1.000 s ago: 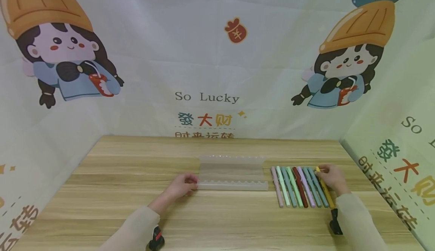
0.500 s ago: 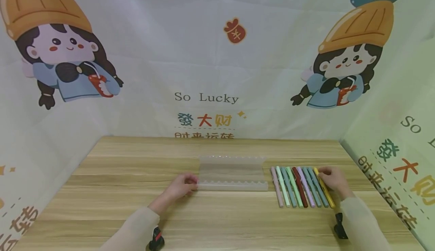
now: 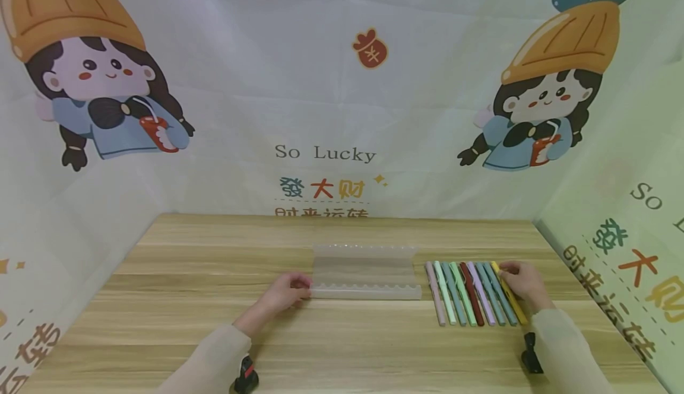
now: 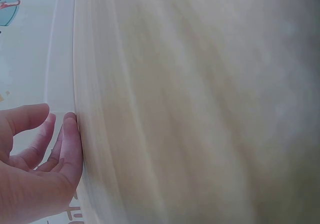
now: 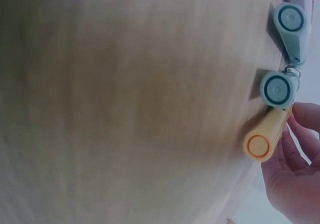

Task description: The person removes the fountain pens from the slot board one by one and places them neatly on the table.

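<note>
Resting on the wooden table (image 3: 214,275), the left hand (image 3: 288,290) touches the left end of the translucent pen tray (image 3: 365,272) with loosely curled fingers that hold nothing. The right hand (image 3: 522,281) lies on the yellow pen (image 3: 510,299), the rightmost of a row of pens (image 3: 470,293) just beside the tray.

Left wrist view: relaxed fingers (image 4: 67,144) lie against the table edge.

Right wrist view: fingertips (image 5: 300,134) pinch the yellow pen (image 5: 262,139), which lies on the table next to two blue-grey pens (image 5: 280,88).
</note>
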A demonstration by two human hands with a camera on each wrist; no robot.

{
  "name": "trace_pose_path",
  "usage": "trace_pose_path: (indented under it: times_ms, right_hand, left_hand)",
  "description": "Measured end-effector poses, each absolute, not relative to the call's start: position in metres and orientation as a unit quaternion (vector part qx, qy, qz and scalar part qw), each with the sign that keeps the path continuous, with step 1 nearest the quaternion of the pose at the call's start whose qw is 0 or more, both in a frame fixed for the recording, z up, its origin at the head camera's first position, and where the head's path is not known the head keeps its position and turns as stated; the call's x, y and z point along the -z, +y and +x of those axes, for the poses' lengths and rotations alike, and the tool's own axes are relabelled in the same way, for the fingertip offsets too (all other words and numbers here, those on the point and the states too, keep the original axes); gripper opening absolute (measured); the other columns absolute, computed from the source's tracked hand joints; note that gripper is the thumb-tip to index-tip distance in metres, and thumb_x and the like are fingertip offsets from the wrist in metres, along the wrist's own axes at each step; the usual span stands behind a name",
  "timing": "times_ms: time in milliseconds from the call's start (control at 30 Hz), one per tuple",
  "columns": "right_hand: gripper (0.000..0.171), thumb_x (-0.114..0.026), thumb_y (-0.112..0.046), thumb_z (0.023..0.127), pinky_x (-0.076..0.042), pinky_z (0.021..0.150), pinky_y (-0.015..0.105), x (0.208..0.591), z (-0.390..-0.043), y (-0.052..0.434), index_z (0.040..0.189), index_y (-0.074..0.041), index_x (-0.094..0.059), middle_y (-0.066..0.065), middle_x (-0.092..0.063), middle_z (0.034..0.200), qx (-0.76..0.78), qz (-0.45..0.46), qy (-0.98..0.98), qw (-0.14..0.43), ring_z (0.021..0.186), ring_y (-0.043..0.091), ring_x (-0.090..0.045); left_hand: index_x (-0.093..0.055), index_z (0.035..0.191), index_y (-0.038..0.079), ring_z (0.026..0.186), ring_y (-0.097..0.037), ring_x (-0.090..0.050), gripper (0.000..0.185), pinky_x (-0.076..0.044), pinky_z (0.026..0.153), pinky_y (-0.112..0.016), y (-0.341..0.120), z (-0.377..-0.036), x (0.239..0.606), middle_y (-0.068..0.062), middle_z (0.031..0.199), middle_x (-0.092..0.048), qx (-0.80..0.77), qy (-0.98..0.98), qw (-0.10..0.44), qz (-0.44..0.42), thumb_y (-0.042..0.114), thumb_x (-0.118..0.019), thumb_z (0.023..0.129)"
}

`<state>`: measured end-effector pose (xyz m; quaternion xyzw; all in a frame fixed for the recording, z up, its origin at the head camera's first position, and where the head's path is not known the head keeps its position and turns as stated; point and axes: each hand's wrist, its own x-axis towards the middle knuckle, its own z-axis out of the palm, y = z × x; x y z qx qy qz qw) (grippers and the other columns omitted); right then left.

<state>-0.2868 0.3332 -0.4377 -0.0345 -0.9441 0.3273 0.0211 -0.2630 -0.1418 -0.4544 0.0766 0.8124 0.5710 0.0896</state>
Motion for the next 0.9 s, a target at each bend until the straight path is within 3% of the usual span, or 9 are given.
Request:
trace_pose_path:
  times_ms: [533,767,900]
  right_hand:
    - [0.035,-0.043,-0.013,0.090,-0.047,0.064,0.038,0.435,-0.279,0.338,0.110,0.016,-0.047,0.033,-0.050,0.100,-0.351,-0.014,-0.935,0.047,0.082,0.036,-0.054]
    - [0.032,-0.044,-0.011,0.091,-0.041,0.073,0.049,0.426,-0.266,0.333,0.111,0.013,-0.049,0.031,-0.051,0.102,-0.330,0.032,-0.938,0.104,0.092,0.043,-0.049]
    - [0.032,-0.046,-0.012,0.091,-0.041,0.073,0.050,0.419,-0.261,0.329,0.113,0.011,-0.050,0.029,-0.053,0.102,-0.326,0.053,-0.934,0.134,0.093,0.042,-0.050]
  left_hand:
    - [-0.051,0.100,-0.013,0.071,-0.019,-0.054,0.021,-0.048,0.060,-0.032,-0.140,-0.261,0.450,-0.013,0.084,-0.056,-0.579,0.806,0.096,0.077,-0.003,-0.055,0.082]
    - [-0.053,0.104,-0.008,0.078,-0.019,-0.056,0.027,-0.049,0.065,-0.031,-0.153,-0.262,0.457,-0.012,0.090,-0.057,-0.612,0.773,0.093,0.135,0.009,-0.058,0.084]
    - [-0.052,0.107,-0.008,0.084,-0.026,-0.056,0.030,-0.048,0.068,-0.035,-0.163,-0.258,0.448,-0.016,0.096,-0.057,-0.569,0.804,0.041,0.167,0.011,-0.057,0.085]
